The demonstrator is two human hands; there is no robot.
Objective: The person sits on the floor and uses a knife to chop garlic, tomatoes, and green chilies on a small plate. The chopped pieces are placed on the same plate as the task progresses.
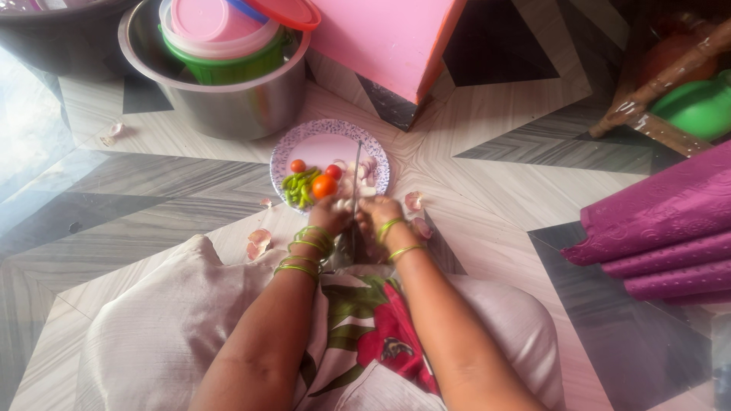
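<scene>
Head view | your left hand [330,215] and right hand [378,213] pressed together at the upright blade [356,194] | grip unclear | plate [329,144] just beyond.

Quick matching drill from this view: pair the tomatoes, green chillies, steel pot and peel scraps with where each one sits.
Things:
1. tomatoes
2. green chillies
3. steel pot
4. peel scraps

Places:
A. on the floor, beside the left hand
B. beyond the plate, holding plastic containers
C. left part of the plate
D. plate middle, right of the chillies

Pairs: 1-D, 2-C, 3-B, 4-A
</scene>
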